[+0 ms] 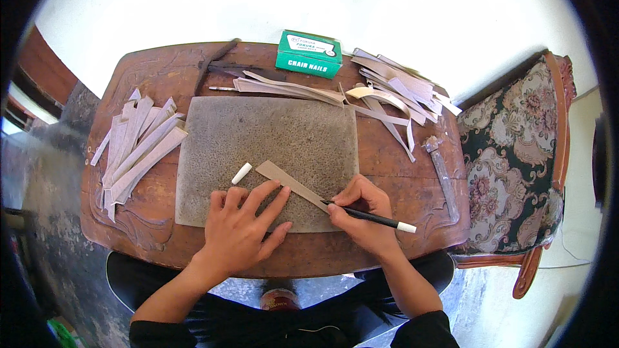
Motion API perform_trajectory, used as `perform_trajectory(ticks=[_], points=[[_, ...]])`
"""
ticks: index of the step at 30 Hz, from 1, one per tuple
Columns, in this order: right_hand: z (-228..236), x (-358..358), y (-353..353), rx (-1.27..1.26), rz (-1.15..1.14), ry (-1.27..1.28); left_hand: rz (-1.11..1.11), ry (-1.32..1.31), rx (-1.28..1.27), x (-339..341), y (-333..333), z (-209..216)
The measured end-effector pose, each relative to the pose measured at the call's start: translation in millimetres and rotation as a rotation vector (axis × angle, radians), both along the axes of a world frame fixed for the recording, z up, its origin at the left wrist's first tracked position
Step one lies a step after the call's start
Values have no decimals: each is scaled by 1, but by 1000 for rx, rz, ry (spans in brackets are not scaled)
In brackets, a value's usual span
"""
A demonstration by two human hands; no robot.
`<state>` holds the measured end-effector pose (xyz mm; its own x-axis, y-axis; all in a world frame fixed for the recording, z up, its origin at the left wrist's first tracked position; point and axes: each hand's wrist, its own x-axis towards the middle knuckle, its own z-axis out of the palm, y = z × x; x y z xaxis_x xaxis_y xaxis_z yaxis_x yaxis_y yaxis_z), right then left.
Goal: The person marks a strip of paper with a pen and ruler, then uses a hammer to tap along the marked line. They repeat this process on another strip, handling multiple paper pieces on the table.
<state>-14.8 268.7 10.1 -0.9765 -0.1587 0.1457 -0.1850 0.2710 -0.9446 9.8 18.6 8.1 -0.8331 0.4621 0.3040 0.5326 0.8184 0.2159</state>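
Note:
A narrow beige strip (302,191), perhaps leather, lies slantwise on a grey textured mat (271,129). My left hand (240,227) is spread over the mat, its fingertips resting at the strip's near edge and holding nothing in its grasp. Between the fingers of my right hand (369,218) is a black marker (371,216) with a white end. Its tip points left and meets the strip near its lower right end, part of which my fingers hide. Just beyond my left fingers, a white marker cap (242,173) lies loose on the mat.
Pale strips are heaped on the carved wooden table's left (138,148) and at its back right (406,90). Behind the mat stand a green box (308,58) and more long strips (290,89). A hammer-like tool (442,177) lies right, beside a flowered chair (516,161).

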Motion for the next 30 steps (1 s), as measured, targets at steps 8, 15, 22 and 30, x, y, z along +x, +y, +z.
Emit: perform_trajectory(ticks=[8,15,22,30], points=[[2,2,4,81,-11,27,-14,14,11,6,12,-3],[5,1,4,125,14,-3,-16,8,-25,5,14,-3],[3,0,3,127,32,51,-15,17,-22,6,13,-4],[6,1,0,124,33,20,-15,23,-11,6,12,-4]])
